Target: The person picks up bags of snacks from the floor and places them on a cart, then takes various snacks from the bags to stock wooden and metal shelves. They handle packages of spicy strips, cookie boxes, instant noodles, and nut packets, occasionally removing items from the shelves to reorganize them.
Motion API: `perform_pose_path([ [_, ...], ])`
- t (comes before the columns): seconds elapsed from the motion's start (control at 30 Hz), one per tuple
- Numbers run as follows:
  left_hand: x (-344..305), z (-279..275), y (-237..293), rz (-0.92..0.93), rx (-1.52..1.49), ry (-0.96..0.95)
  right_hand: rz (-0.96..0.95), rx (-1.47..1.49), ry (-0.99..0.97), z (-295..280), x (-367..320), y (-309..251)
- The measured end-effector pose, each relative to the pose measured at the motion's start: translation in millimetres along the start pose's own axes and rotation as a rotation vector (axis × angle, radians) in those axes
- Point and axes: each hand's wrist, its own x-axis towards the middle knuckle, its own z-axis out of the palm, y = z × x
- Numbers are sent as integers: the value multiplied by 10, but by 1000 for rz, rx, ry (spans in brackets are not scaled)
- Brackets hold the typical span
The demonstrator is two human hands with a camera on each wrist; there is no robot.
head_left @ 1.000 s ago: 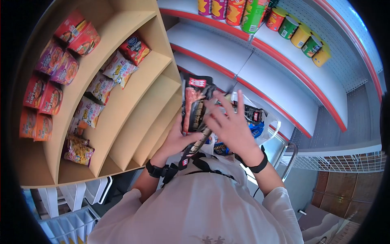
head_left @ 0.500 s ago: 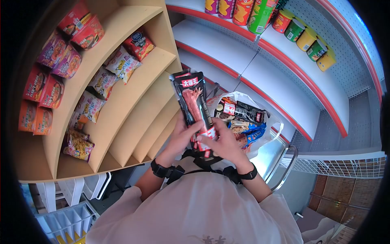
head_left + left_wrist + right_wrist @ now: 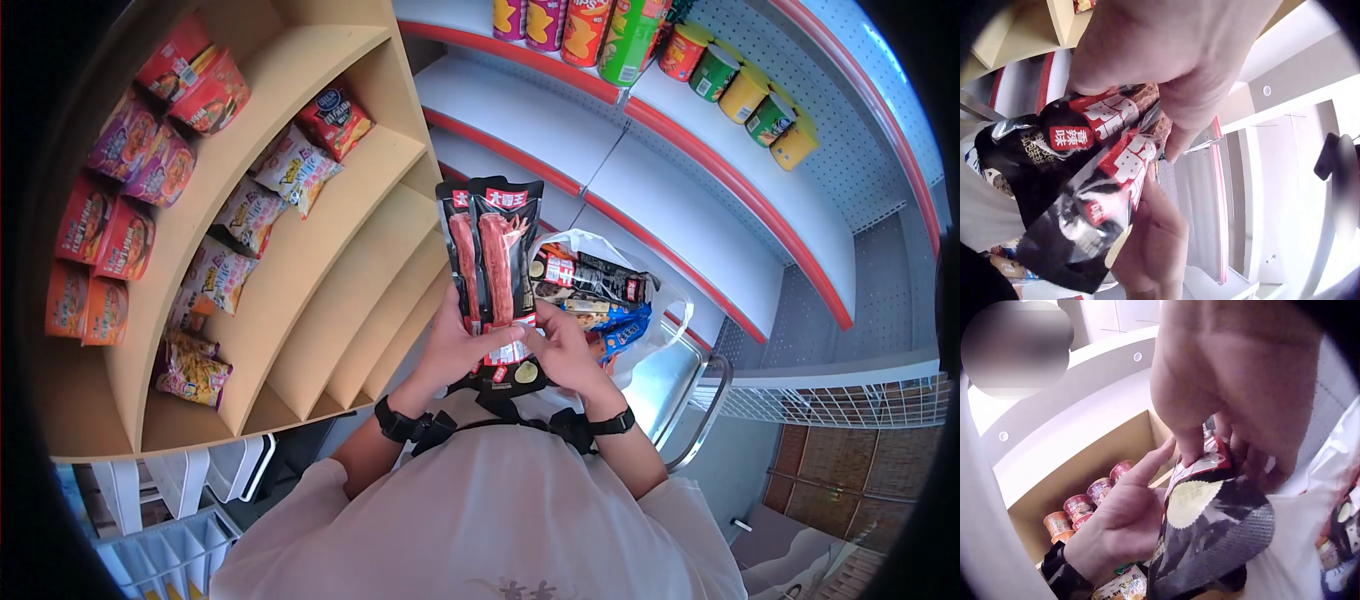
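Two long black snack packets with red labels stand upright, side by side and overlapping, in front of the person's chest. The left hand grips their lower left side, its thumb across the front. The right hand pinches the lower right edge, thumb on the front near the left thumb. In the left wrist view the lower ends of the black packets hang below the left hand. The right wrist view has the right hand pinching a packet with a pale round patch.
A white plastic bag with black and blue packets stands at the right, by a metal-railed cart. Wooden shelves on the left hold snack bags and cup noodles. White shelves with red edges, ahead, carry chip cans.
The right hand came down from beside the bag to the packets' lower edge. The packets, tilted and overlapping before, now stand straighter, fanned side by side, slightly farther right.
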Motion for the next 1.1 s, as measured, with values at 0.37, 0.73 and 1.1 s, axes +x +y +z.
perform_pose_path([
  [0.37,592,-885,635,122,-33,199,165,552,54,-233,-77,-110],
  [0.73,2846,-2769,2013,208,-60,541,128,269,108,-497,-299,13],
  [1.1,4039,-3643,1791,174,963,842,81,423,474,-446,-545,114],
])
